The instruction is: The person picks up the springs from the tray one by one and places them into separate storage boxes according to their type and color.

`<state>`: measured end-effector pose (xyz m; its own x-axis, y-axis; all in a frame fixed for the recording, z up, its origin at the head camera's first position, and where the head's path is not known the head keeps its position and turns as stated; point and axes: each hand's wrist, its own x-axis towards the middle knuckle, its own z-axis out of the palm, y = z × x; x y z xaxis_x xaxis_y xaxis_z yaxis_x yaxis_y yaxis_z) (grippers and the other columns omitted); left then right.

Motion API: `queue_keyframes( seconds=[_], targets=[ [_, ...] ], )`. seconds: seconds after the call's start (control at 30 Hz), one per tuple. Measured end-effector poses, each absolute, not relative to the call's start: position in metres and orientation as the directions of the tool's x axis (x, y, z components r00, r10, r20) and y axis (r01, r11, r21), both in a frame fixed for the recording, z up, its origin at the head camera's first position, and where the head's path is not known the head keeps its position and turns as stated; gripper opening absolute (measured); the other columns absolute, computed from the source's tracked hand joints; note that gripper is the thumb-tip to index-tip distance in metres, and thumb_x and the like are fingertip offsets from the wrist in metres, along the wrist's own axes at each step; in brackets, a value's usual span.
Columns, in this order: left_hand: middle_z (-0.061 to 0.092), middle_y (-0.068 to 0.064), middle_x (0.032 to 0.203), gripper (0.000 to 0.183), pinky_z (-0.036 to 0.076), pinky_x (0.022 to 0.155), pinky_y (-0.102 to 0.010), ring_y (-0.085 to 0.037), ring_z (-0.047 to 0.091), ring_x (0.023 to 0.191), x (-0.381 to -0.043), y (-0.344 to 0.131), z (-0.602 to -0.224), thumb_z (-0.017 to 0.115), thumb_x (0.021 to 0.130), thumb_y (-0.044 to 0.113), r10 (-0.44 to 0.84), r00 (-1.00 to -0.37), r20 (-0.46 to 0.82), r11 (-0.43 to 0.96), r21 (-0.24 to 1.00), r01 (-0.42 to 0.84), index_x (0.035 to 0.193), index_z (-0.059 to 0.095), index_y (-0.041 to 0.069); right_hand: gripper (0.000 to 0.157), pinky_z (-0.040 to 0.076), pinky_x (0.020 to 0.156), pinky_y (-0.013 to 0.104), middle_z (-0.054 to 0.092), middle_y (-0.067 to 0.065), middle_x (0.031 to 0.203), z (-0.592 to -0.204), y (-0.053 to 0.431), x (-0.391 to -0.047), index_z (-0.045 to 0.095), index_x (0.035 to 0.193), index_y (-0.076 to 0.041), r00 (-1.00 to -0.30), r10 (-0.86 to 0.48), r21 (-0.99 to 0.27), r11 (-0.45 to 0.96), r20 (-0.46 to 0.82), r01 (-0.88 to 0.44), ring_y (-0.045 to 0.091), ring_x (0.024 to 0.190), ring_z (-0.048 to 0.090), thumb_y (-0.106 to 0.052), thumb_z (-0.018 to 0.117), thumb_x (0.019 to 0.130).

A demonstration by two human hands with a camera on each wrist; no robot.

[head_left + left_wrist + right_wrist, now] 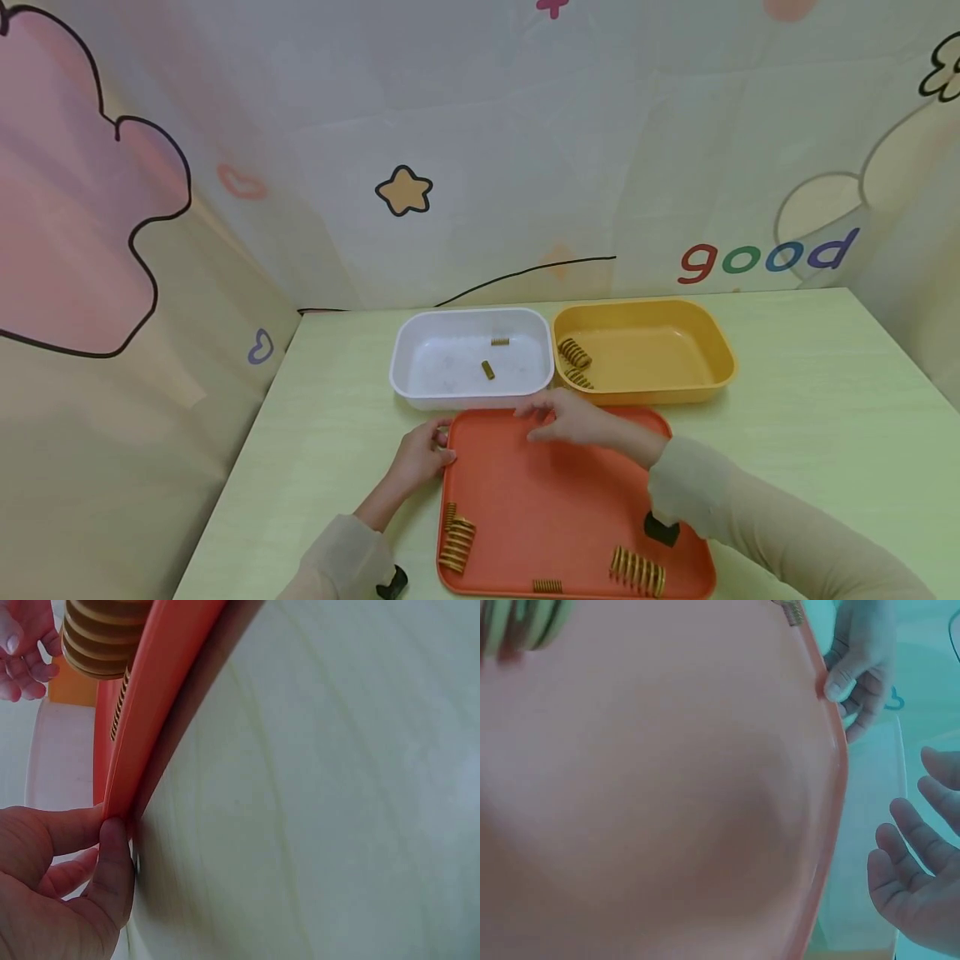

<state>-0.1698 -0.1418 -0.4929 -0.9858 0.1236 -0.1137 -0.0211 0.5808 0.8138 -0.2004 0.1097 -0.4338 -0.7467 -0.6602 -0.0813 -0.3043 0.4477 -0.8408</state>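
My left hand [417,457] pinches the left rim of an orange tray [555,492] between thumb and fingers, near its far corner. My right hand [567,418] hovers over the tray's far edge with fingers spread and nothing between them. In the tray's near left corner, a large brass spring [457,546] lies beside a small spring [450,515]. Another small spring [547,586] is by the near edge, and a second large spring [637,572] sits near right. In the left wrist view, the large spring [109,637] shows above the pinching fingers [112,859].
Behind the tray, a white bin [420,398] holds two small springs [488,369]. Against its right side stands a yellow bin [675,393] with two large springs [575,354] at its left end. A printed cloth [510,200] hangs behind the pale green table [810,417].
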Motion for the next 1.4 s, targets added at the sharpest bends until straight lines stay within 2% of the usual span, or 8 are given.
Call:
queue_keyframes(
  seconds=[0.07, 0.23, 0.4, 0.7, 1.07, 1.4],
  targets=[
    [0.052, -0.008, 0.077, 0.044, 0.042, 0.047, -0.021, -0.008, 0.044, 0.055, -0.17, -0.142, -0.492, 0.062, 0.07, -0.007, 0.123, -0.986, -0.113, 0.58, 0.815, -0.021, 0.113, 0.053, -0.002, 0.03, 0.044, 0.082, 0.042, 0.06, 0.016, 0.107, -0.433, 0.108, -0.197, 0.06, 0.106, 0.002, -0.732, -0.676, -0.829, 0.455, -0.084, -0.326, 0.031, 0.093, 0.051, -0.006, 0.064, 0.077],
    [0.053, -0.009, 0.078, 0.044, 0.041, 0.046, -0.02, -0.007, 0.044, 0.055, -0.17, -0.142, -0.491, 0.062, 0.071, -0.007, 0.133, -0.986, -0.104, 0.585, 0.811, -0.007, 0.113, 0.053, -0.003, 0.032, 0.044, 0.082, 0.041, 0.06, 0.01, 0.107, -0.432, 0.105, -0.192, 0.061, 0.107, -0.001, -0.698, -0.713, -0.798, 0.462, -0.074, -0.387, 0.03, 0.094, 0.051, -0.008, 0.065, 0.076],
    [0.053, -0.009, 0.078, 0.043, 0.041, 0.047, -0.019, -0.007, 0.043, 0.056, -0.17, -0.141, -0.49, 0.063, 0.071, -0.006, 0.126, -0.985, -0.115, 0.582, 0.813, -0.02, 0.113, 0.053, -0.002, 0.034, 0.043, 0.085, 0.045, 0.058, 0.009, 0.11, -0.431, 0.101, -0.186, 0.059, 0.11, -0.002, -0.656, -0.751, -0.786, 0.453, -0.082, -0.421, 0.031, 0.098, 0.052, -0.008, 0.065, 0.077],
    [0.052, -0.008, 0.078, 0.044, 0.043, 0.047, -0.021, -0.009, 0.044, 0.056, -0.169, -0.142, -0.492, 0.062, 0.072, -0.007, 0.119, -0.982, -0.146, 0.553, 0.831, -0.056, 0.114, 0.052, -0.001, 0.037, 0.044, 0.089, 0.039, 0.055, 0.006, 0.114, -0.431, 0.091, -0.176, 0.057, 0.113, -0.004, -0.569, -0.814, -0.713, 0.466, -0.113, -0.525, 0.027, 0.104, 0.053, -0.008, 0.064, 0.077],
    [0.052, -0.008, 0.078, 0.043, 0.042, 0.048, -0.022, -0.009, 0.044, 0.057, -0.169, -0.142, -0.492, 0.062, 0.072, -0.006, 0.123, -0.983, -0.138, 0.562, 0.826, -0.046, 0.114, 0.053, -0.001, 0.039, 0.041, 0.091, 0.032, 0.054, 0.003, 0.116, -0.43, 0.08, -0.167, 0.057, 0.113, -0.007, -0.543, -0.826, -0.666, 0.493, -0.156, -0.559, 0.019, 0.106, 0.049, -0.009, 0.066, 0.075],
    [0.052, -0.008, 0.077, 0.044, 0.041, 0.047, -0.022, -0.009, 0.044, 0.055, -0.168, -0.142, -0.49, 0.062, 0.071, -0.006, 0.132, -0.983, -0.126, 0.569, 0.822, -0.029, 0.114, 0.052, -0.003, 0.041, 0.042, 0.086, 0.026, 0.054, 0.003, 0.115, -0.435, 0.074, -0.164, 0.056, 0.114, -0.008, -0.506, -0.851, -0.65, 0.465, -0.142, -0.601, 0.02, 0.101, 0.051, -0.011, 0.067, 0.074]
  ],
)
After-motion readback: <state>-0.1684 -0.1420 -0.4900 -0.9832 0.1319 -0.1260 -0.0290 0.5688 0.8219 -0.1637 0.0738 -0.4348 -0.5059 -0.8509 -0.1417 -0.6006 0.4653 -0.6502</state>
